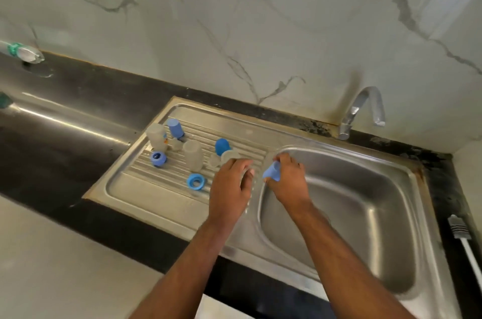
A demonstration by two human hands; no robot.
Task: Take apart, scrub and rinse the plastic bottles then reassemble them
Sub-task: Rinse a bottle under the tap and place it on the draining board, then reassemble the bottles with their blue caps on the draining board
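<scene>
Bottle parts stand on the steel drainboard [167, 204]: two clear bottle bodies [156, 136] [193, 155], a tall blue cap [175, 128], a rounded blue cap [222, 146], two blue screw rings [158, 158] [196, 181] and a small clear teat [214, 159]. My left hand [230, 188] curls round a third clear bottle [229, 155] at the drainboard's right end; most of that bottle is hidden by the fingers. My right hand [287, 180] pinches a light blue cap [271, 172] just above the sink's left rim, close beside the left hand.
The steel sink basin [352, 227] lies to the right, with a chrome tap [365, 110] behind it. A white-handled brush [463, 238] lies on the dark counter at the far right. A clear bottle with a green band [24, 52] lies at the counter's far left.
</scene>
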